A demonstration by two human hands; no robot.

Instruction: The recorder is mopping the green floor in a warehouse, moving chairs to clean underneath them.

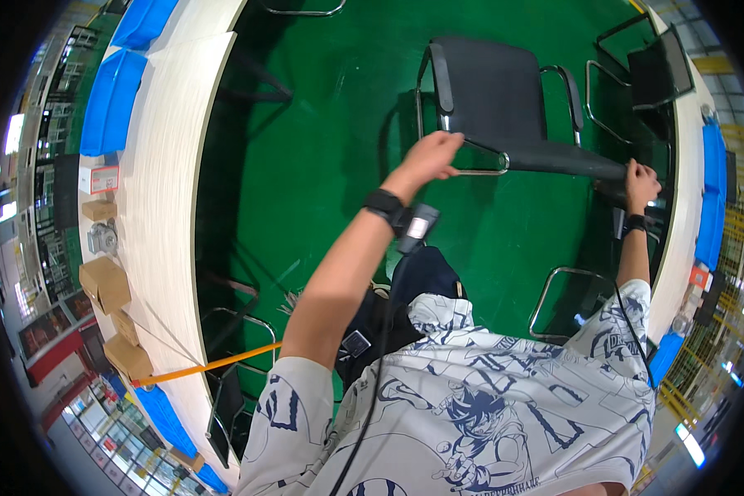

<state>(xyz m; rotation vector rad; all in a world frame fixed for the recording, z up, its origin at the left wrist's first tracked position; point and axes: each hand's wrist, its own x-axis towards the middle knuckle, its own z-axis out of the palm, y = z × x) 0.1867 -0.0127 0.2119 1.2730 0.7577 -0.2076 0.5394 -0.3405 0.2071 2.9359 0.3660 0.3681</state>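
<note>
A black chair [494,91] with chrome tube legs and black armrests stands in front of me on the green floor. Its backrest [566,159] shows nearly edge-on, on the side closest to me. My left hand [431,159] is closed at the left side of the chair, by the chrome tube next to the backrest. At the other end, my right hand [641,185] has its fingers curled over the backrest's right edge. Black bands sit on both wrists, and a small dark device [417,228] hangs by the left one.
A long pale table [169,165] on the left carries blue bins [112,103] and cardboard boxes [105,283]. An orange strip [215,364] reaches out from it. Another table [684,182] runs along the right, with a second chair [660,70] beside it.
</note>
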